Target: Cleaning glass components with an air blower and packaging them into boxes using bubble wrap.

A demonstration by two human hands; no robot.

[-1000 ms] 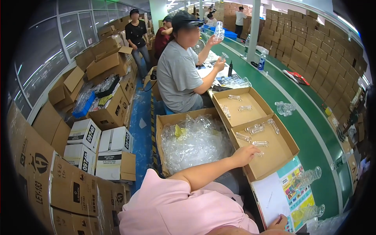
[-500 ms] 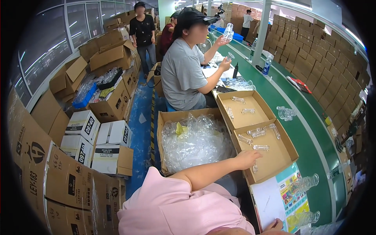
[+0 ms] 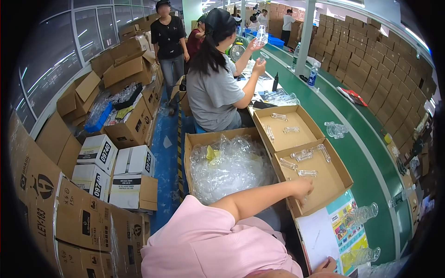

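A long green conveyor belt ran along the right from near to far, with a wall of stacked brown cartons beyond it on the far right. On the near left stood taller printed cartons and a few white boxes, crowding a blue floor aisle. Between the aisle and the belt sat a big open carton full of crumpled clear plastic bags. A seated co-worker in a grey shirt blocked the far end of the bench and held a clear bottle up. Another person in black stood farther left. Two shallow cardboard trays lay just right of the big carton: the far tray and the near tray, each holding a few small clear glass pieces. The wearer's pink sleeve filled the near foreground and hid the bench below it. The left hand reached over the near tray's near-left wall, fingers curled down inside. Whether they gripped anything could not be told. The right hand barely showed at the near edge, on a white sheet beside a coloured leaflet, its grip unclear. Clear bottles lay on the belt just right.
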